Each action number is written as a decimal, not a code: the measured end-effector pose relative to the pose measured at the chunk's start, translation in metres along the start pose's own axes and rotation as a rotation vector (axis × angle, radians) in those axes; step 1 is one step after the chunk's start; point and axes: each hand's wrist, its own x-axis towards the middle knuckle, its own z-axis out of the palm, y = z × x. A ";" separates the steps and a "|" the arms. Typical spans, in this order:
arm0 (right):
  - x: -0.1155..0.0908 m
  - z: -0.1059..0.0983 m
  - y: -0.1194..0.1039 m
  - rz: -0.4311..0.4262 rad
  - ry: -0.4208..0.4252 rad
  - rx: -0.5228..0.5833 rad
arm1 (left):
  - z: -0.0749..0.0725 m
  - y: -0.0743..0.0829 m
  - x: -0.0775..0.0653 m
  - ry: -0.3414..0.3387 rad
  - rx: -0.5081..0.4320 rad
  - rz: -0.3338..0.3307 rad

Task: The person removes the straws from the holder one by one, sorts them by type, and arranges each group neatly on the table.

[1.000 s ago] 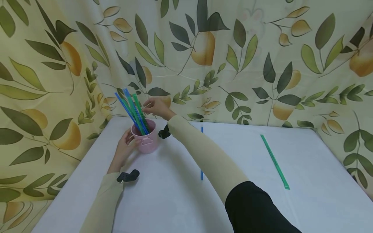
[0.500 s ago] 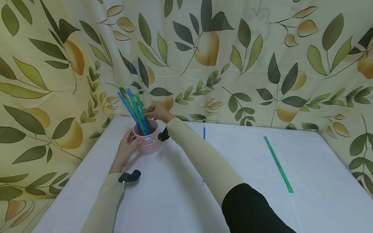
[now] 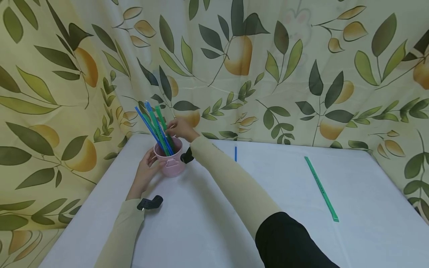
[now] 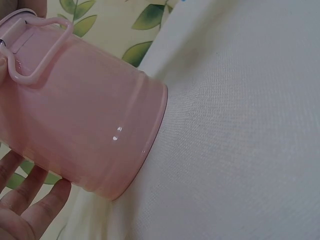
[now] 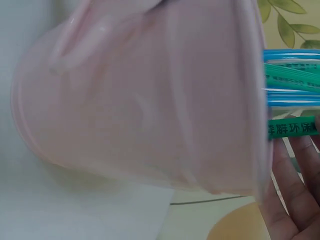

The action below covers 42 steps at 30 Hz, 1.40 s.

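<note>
On the left of the table stands a small pink bucket (image 3: 172, 166), with several green and blue wrapped straws (image 3: 155, 126) leaning out of its mouth. My left hand (image 3: 145, 171) holds the bucket's side, its fingers (image 4: 47, 200) behind the wall and the thumb tip near the small handle (image 4: 42, 52). At the rim's right side, my right hand (image 3: 182, 129) pinches a green wrapped straw (image 5: 292, 127) with dark printed characters. That straw's lower end is inside the bucket, hidden by the wall.
A blue straw (image 3: 235, 153) lies on the white tabletop (image 3: 201, 230), partly hidden under my right sleeve. Farther right lies another green wrapped straw (image 3: 321, 189). A leaf-and-fruit patterned curtain (image 3: 214, 93) hangs behind and to the left of the table.
My right hand has lowered toward the bucket's rim with the green straw and then stayed nearly still. The left hand keeps its hold on the bucket. The head view has shifted slightly.
</note>
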 end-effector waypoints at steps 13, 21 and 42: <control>-0.009 -0.014 -0.012 -0.052 0.033 0.095 | 0.000 -0.001 0.000 0.002 0.003 0.022; -0.011 -0.018 -0.019 -0.113 0.082 0.125 | 0.000 0.000 -0.002 0.005 0.022 0.011; -0.027 -0.048 -0.051 -0.231 0.198 0.143 | 0.000 0.003 -0.002 -0.001 0.045 0.010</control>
